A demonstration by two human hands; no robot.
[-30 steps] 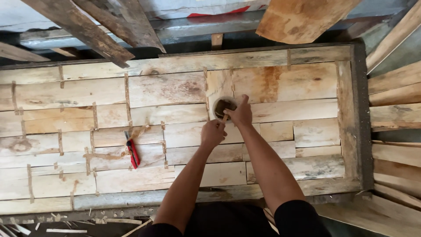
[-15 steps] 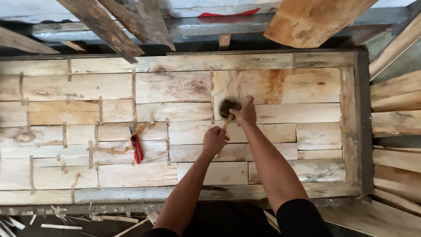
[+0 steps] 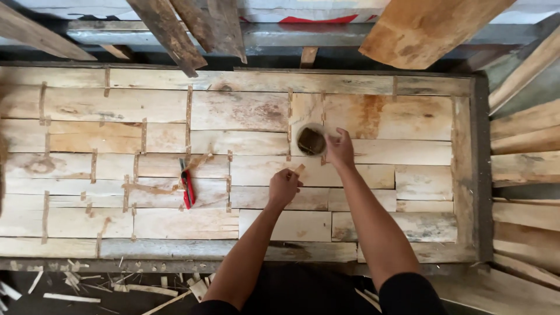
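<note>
Pale board panel (image 3: 245,111) — dark round patch (image 3: 311,140) | right hand (image 3: 340,149) open beside | left hand (image 3: 284,188) clamps wood sliver (image 3: 298,170)

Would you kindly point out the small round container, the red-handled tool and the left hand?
Small round container (image 3: 311,140), head view, on its dark inside.
Red-handled tool (image 3: 187,188), head view, mid-handle.
Left hand (image 3: 284,187), head view, back of the fist.

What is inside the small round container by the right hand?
The round container sits on the plank panel and holds something dark brown; what it is cannot be told. The right hand touches its rim, and the bottom is covered.
</note>
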